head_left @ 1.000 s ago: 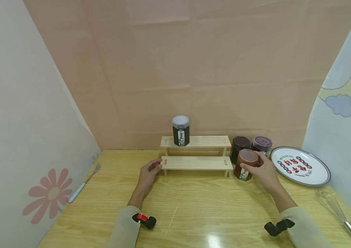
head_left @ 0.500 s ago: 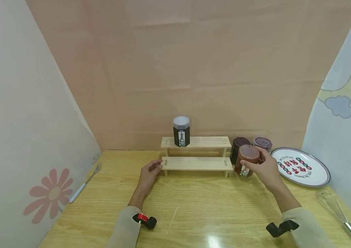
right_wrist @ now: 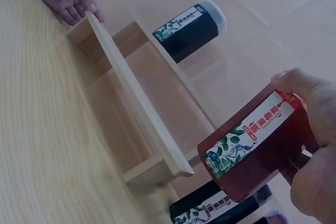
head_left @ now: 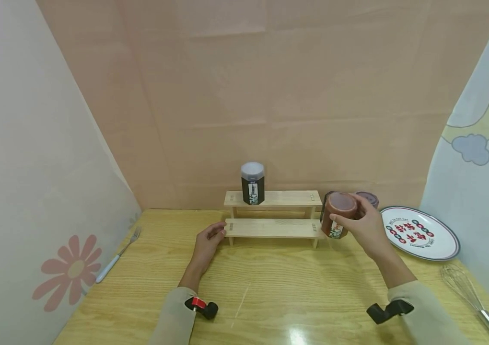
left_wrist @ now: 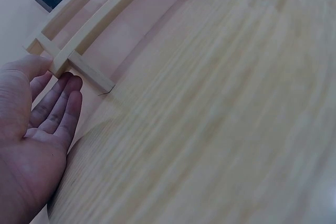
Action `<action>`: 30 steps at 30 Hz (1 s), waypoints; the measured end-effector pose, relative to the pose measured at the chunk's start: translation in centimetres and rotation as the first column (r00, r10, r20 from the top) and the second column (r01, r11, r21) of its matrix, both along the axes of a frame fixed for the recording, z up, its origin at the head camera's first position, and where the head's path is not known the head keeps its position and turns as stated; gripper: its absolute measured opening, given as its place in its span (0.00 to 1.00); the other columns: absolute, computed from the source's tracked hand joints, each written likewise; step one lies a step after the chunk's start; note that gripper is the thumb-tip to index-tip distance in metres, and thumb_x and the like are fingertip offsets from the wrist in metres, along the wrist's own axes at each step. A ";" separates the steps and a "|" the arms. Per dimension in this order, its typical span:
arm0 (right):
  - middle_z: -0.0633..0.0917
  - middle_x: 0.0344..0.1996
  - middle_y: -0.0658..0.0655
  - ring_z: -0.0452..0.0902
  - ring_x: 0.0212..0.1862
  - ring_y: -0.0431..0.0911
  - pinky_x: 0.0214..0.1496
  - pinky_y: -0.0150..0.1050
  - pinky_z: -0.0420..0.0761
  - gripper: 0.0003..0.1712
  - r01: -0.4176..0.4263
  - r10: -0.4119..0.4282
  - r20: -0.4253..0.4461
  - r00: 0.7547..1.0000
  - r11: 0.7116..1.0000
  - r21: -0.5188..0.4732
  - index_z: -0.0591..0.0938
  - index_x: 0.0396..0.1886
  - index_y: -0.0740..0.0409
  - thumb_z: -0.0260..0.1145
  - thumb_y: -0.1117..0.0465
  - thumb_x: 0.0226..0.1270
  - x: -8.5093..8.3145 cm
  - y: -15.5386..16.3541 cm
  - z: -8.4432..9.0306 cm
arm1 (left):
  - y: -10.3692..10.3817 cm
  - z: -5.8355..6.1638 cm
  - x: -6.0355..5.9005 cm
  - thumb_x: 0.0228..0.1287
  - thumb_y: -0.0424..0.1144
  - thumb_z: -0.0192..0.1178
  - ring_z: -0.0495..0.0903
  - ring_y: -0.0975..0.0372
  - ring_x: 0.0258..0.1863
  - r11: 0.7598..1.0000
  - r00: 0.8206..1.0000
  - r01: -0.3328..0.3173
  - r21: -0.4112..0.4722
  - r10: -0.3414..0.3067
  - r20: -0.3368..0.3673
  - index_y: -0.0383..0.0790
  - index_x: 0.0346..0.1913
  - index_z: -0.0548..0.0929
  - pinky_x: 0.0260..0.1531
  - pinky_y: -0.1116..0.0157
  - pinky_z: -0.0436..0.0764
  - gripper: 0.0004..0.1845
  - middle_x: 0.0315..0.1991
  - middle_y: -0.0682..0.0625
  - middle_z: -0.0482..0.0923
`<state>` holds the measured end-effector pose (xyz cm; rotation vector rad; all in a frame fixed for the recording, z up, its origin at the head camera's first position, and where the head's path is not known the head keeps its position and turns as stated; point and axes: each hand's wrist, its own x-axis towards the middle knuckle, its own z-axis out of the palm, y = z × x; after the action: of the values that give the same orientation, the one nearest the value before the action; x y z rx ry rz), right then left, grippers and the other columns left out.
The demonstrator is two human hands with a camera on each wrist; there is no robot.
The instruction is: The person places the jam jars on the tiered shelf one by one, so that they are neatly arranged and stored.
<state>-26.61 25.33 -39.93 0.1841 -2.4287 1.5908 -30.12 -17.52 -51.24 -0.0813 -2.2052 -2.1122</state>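
My right hand (head_left: 369,228) grips a reddish-brown jar (head_left: 340,211) near its lid, just off the right end of a two-tier wooden shelf (head_left: 274,228). In the right wrist view the red jar (right_wrist: 257,137) is tilted, its printed label showing, and appears raised off the table. My left hand (head_left: 206,243) holds the lower tier's left end, thumb against the board, as the left wrist view shows. On the upper tier, left of its middle, a dark jar with a whitish lid (head_left: 252,184) stands upright. Behind the held jar, a dark jar (right_wrist: 220,203) is partly hidden.
A purple-lidded jar (head_left: 368,198) stands behind my right hand. At the right are an oval plate (head_left: 443,235) with red print and a wire whisk (head_left: 477,301). A fork (head_left: 117,256) lies at the left. Cloth-like walls (head_left: 270,96) enclose the table's back and sides.
My right hand has raised the red jar from in front of the other jars and brought it slightly left, towards the shelf. The left hand has stayed at the shelf's end.
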 end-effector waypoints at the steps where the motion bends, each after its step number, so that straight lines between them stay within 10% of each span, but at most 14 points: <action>1: 0.69 0.73 0.68 0.67 0.72 0.63 0.52 0.13 0.76 0.51 -0.005 0.005 -0.002 1.000 1.000 0.001 0.58 0.81 0.60 0.75 0.53 0.68 -0.1 -0.1 0.2 | 0.0 0.0 0.0 0.75 0.37 0.62 0.80 0.63 0.53 1.000 1.000 0.001 0.000 -0.001 0.002 0.36 0.65 0.81 0.54 0.73 0.84 0.19 0.61 0.40 0.80; 10: 0.72 0.71 0.64 0.74 0.61 0.34 0.51 0.16 0.80 0.48 -0.031 0.031 -0.026 0.999 0.999 0.012 0.62 0.80 0.56 0.75 0.50 0.67 -1.5 -1.4 3.1 | 0.1 0.3 0.1 0.75 0.36 0.62 0.80 0.62 0.52 1.000 1.000 -0.004 0.005 0.004 0.019 0.39 0.63 0.83 0.54 0.72 0.84 0.17 0.59 0.42 0.81; 30: 0.73 0.73 0.61 0.70 0.74 0.54 0.68 0.33 0.78 0.50 -0.078 0.083 0.035 0.996 0.989 -0.129 0.63 0.80 0.53 0.77 0.48 0.64 -6.0 -5.9 4.7 | -0.2 0.0 -0.1 0.75 0.35 0.61 0.81 0.62 0.52 1.000 1.000 0.004 0.008 -0.004 0.001 0.38 0.63 0.83 0.52 0.73 0.84 0.17 0.58 0.42 0.81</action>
<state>-32.64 19.42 -35.20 0.2324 -2.3667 1.7942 -30.17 -17.68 -51.27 -0.0846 -2.1987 -2.1234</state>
